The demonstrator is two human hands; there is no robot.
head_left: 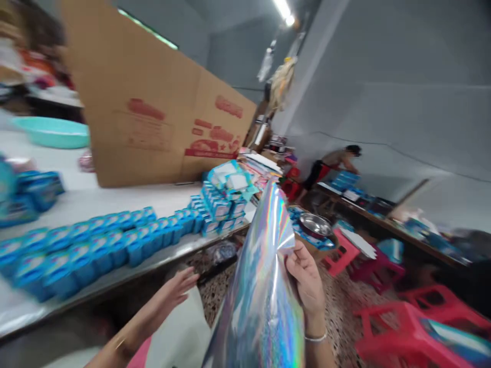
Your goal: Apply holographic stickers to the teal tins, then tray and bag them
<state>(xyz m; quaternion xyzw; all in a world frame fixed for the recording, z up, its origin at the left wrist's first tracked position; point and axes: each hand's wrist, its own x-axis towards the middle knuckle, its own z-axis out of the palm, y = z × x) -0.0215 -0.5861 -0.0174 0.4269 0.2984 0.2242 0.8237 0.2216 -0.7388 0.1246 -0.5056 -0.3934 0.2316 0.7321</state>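
My right hand (pixel 307 278) is closed on the upper edge of a shiny silver holographic sheet (pixel 264 266), which hangs down in front of me and curls at its sides. Left of the sheet, my left hand (pixel 178 289) is open in the air with its fingers stretched out, slightly blurred, touching nothing that I can see. Rows of small blue boxes (pixel 115 245) stand on the white table (pixel 161 191) beyond it. More of them form a stack (pixel 222 204) at the table's right end, with blue-and-white packaging (pixel 230 176) on top.
A large brown cardboard panel (pixel 161 102) stands upright on the table, and a turquoise basin (pixel 53 133) sits behind it. Red stools (pixel 406 332) are on the speckled floor at right. A metal bowl (pixel 316 224) lies farther off. Another person (pixel 337 161) bends over a far bench.
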